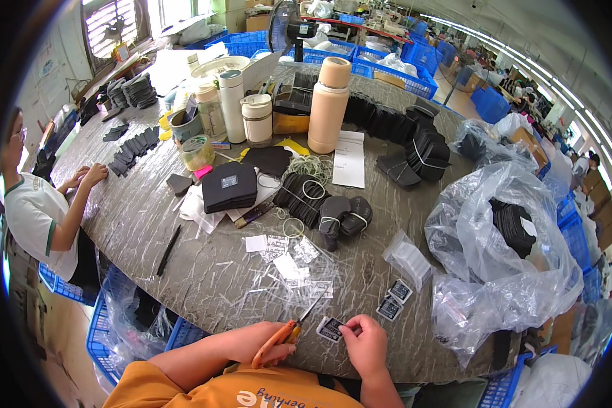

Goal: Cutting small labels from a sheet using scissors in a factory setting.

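My left hand (268, 342) is closed round the orange handles of a pair of scissors (294, 328), whose blades point up and away over the table. My right hand (366, 345) pinches the right edge of a small black label with white print (328, 330), just right of the scissors. Two similar black labels, one nearer (389, 308) and one farther (400, 292), lie beyond my right hand. Ahead of the blades, clear and white cut strips (285, 279) are scattered with small white paper pieces. A stack of clear plastic sleeves (408, 260) rests to their right.
Bundled black fabric pieces (299, 199), a labelled black stack (229, 187) and a peach flask (329, 105) stand farther back. A large clear plastic bag (503, 265) covers the table's right side. Another person (44, 211) works at the left edge. Blue crates (105, 336) sit below.
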Motion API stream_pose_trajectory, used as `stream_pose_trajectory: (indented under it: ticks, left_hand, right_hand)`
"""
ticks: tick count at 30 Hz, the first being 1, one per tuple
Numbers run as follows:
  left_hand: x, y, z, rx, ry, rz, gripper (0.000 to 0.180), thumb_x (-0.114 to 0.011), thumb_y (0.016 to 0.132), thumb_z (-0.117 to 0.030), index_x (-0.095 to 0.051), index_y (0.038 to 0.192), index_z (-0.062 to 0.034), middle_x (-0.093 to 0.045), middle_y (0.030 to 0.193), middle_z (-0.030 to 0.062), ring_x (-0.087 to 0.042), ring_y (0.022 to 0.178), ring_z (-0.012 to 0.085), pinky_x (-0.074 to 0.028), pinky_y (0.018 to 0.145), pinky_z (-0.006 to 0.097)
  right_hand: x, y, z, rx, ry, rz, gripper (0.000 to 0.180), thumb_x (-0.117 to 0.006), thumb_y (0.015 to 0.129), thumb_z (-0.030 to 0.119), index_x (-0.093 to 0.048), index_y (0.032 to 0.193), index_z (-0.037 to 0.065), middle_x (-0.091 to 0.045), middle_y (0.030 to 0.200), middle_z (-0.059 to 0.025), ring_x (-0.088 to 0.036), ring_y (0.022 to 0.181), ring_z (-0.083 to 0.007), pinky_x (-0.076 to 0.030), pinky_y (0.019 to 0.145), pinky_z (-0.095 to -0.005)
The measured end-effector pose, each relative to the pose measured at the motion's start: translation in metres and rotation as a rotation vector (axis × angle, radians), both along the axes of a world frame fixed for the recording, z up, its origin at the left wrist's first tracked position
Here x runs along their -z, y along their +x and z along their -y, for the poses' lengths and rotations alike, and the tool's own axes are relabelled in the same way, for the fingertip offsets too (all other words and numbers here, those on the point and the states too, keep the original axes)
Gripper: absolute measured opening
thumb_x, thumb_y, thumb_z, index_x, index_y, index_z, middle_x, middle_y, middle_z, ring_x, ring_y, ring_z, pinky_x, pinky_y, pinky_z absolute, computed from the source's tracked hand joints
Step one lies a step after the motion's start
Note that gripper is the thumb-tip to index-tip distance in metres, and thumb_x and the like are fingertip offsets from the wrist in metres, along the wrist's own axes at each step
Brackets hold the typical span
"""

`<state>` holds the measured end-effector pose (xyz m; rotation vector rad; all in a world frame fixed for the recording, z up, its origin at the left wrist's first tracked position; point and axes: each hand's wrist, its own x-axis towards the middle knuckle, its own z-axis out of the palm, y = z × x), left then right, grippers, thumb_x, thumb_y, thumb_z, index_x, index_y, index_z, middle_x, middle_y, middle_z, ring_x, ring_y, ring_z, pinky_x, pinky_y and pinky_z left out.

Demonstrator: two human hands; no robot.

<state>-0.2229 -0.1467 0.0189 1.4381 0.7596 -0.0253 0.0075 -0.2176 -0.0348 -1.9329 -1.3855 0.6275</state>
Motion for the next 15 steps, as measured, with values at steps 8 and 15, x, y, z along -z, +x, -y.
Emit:
stream_pose_trajectory:
  ticks: [8,15]
  left_hand:
    - [0.01,-0.005,-0.002,0.267,0.169,0.026,0.034,-0.049,0.092,-0.035,-0.051,0.093,-0.0011,-0.056,0.068,0.011,-0.051,0.059,0.0213,-0.041,0.055,0.034]
    - [0.0,0.0,-0.002,0.293,0.202,0.081,0.038,-0.046,0.093,-0.038,-0.048,0.086,-0.0001,-0.052,0.065,0.0168,-0.045,0.056,0.0256,-0.037,0.054,0.038]
  right_hand:
    - [-0.004,0.014,-0.006,0.183,0.099,-0.617,0.009,-0.068,0.078,0.002,-0.059,0.08,0.0,-0.057,0.069,0.0017,-0.051,0.061,-0.004,-0.042,0.057,-0.019]
    - [-0.013,0.011,-0.015,0.215,0.181,-0.9,0.009,-0.065,0.08,-0.002,-0.059,0.086,0.001,-0.057,0.072,0.0016,-0.049,0.061,-0.0035,-0.039,0.058,-0.0156]
